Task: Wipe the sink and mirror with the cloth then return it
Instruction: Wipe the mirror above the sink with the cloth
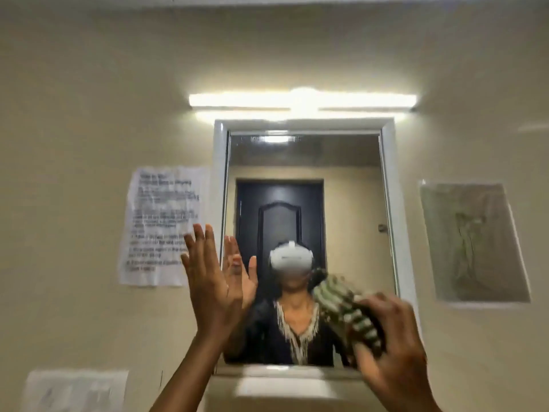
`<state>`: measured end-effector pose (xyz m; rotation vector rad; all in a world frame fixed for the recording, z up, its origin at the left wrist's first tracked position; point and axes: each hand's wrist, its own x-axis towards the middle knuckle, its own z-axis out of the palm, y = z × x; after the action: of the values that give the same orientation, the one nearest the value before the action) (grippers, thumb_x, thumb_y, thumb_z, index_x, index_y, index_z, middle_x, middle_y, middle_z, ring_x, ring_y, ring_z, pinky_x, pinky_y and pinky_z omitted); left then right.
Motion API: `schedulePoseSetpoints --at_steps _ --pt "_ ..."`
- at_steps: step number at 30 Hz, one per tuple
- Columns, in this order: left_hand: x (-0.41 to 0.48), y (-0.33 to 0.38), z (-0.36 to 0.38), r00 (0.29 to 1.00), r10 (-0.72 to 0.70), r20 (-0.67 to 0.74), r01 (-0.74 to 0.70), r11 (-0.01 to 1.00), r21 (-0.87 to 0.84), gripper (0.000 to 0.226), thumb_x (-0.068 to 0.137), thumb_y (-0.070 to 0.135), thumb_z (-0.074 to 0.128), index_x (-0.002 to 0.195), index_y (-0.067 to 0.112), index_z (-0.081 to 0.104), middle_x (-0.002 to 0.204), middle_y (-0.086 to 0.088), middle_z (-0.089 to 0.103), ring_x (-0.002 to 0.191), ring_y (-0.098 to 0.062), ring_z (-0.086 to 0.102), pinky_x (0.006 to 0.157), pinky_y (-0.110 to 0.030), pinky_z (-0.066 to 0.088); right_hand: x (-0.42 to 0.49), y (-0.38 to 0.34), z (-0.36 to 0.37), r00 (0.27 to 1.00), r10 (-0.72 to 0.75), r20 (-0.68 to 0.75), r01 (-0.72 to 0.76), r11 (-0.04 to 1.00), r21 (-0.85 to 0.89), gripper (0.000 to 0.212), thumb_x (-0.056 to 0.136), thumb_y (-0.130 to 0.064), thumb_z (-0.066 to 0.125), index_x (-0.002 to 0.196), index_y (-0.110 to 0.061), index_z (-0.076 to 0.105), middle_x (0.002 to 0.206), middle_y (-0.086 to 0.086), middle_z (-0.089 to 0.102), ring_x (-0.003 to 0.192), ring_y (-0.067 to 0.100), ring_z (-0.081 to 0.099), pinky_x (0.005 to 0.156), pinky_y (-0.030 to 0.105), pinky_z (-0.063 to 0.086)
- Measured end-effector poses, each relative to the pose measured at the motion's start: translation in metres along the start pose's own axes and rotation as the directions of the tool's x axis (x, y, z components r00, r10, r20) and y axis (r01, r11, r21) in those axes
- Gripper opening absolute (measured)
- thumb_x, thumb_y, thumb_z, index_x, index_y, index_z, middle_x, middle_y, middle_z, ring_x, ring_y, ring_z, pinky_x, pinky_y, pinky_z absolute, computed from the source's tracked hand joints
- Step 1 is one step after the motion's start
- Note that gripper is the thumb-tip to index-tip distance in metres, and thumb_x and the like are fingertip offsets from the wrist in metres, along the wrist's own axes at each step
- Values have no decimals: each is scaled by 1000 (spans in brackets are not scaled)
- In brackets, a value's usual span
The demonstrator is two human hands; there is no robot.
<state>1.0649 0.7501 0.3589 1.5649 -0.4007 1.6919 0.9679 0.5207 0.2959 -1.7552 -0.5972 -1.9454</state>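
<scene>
A framed wall mirror (350,185) hangs under a lit strip light. My right hand (395,343) presses a green-and-white patterned cloth (341,304) against the mirror's lower right part. The cloth is blurred by motion. My left hand (208,281) is raised flat with fingers spread at the mirror's left frame edge, holding nothing. The mirror reflects a person wearing a white headset, and a dark door behind. The sink is out of view below the frame.
A printed paper notice (163,224) is taped to the wall left of the mirror. A picture in a plastic sleeve (475,242) hangs on the right. Another sheet (77,391) is at the lower left. A white ledge (285,382) runs under the mirror.
</scene>
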Motion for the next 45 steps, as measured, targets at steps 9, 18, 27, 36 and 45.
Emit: schedulePoseSetpoints --at_steps 9,18,27,36,45 --pt "106 -4 64 1000 8 0 -8 989 150 72 91 58 14 150 17 12 159 -2 14 147 -13 0 120 -35 -5 262 -29 163 995 -84 -51 84 996 -15 65 82 -3 51 139 -26 32 156 10 19 140 27 22 107 44 39" --pt "102 -19 79 995 83 -52 -71 978 194 67 94 50 27 149 14 13 157 -9 21 145 -16 10 117 -34 10 303 -55 253 850 -270 452 367 919 -141 54 96 -29 38 148 -27 22 161 -4 13 148 17 3 117 50 21" --pt "102 -25 77 996 84 -21 -81 987 138 76 92 41 52 150 17 9 159 -2 13 146 -13 8 118 -31 11 325 70 131 996 -81 -25 59 878 -475 40 91 -45 32 120 -22 48 127 11 52 122 33 44 102 47 35" --pt "99 -22 77 995 79 -61 -75 995 71 78 90 39 58 150 20 11 158 -2 18 144 -12 13 114 -33 19 328 61 135 981 151 -119 -189 870 -456 41 96 -25 37 133 -9 44 141 18 43 136 32 31 115 51 15" --pt "101 -29 80 988 138 -70 -129 984 118 67 91 42 34 149 17 13 156 -12 24 143 -27 23 110 -49 27 303 -64 265 894 -254 369 351 909 -224 50 95 -26 45 143 -19 35 155 3 30 146 22 17 119 48 12"
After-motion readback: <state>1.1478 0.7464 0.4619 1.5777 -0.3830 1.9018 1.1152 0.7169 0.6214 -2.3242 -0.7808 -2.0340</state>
